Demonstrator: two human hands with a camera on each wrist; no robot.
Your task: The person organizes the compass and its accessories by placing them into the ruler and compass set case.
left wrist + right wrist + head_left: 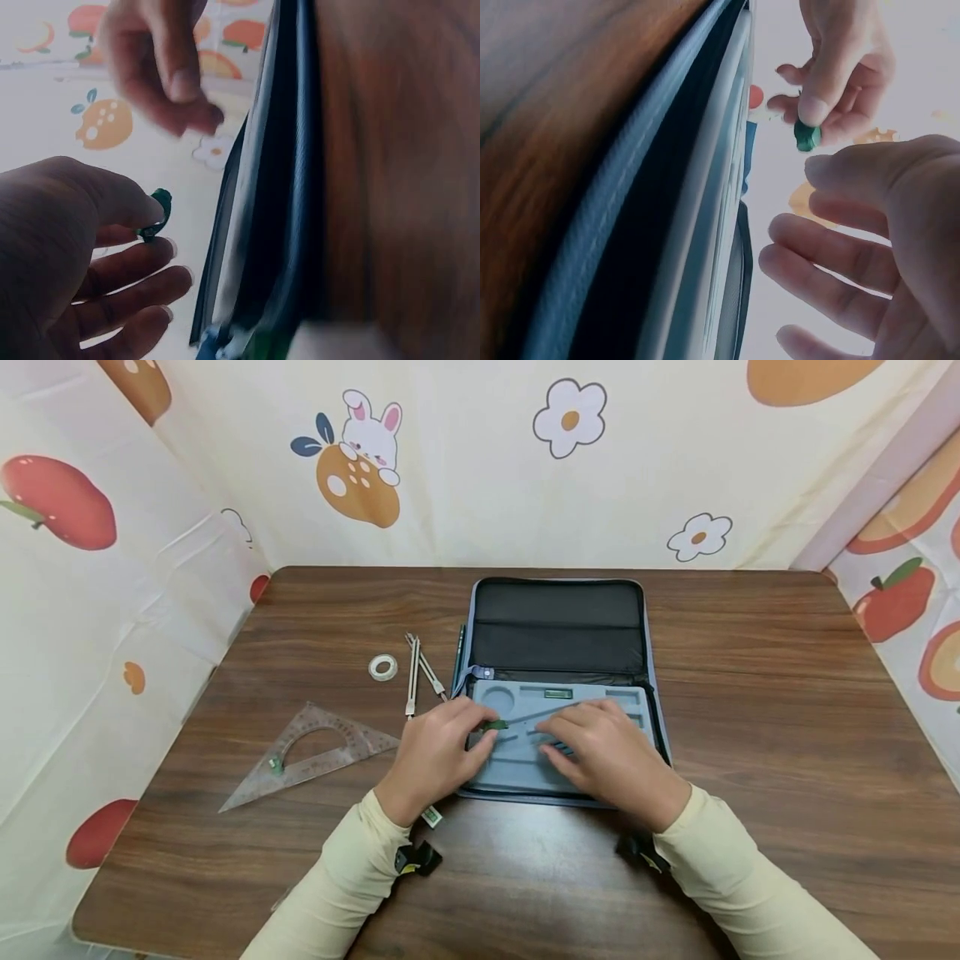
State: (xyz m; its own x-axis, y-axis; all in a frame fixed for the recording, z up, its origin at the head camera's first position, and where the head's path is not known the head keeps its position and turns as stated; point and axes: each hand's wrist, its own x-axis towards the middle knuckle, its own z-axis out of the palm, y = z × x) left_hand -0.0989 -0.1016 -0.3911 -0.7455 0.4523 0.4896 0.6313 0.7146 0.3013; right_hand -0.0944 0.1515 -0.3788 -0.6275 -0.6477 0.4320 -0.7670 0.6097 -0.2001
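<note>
My left hand [442, 750] pinches a small dark green piece [495, 725] between thumb and forefinger, above the left part of a light blue moulded tray [517, 775]. In the left wrist view the green piece [155, 216] looks curved; its kind is unclear. The right hand [603, 752] hovers over the tray's middle, fingers loosely bent and holding nothing; in the right wrist view its thumb is apart from the green piece [807, 135]. The tray lies inside an open zip case [558, 627] with a black-lined lid. A small green-and-white block [558, 693] sits in an upper slot.
Left of the case lie a roll of white tape [382, 667], metal compasses [413, 677], a dark pencil-like stick [459, 653] and a clear set square [315, 768] with a small green item [276, 765] on it. A white-and-green eraser-like block [431, 817] lies near the left wrist.
</note>
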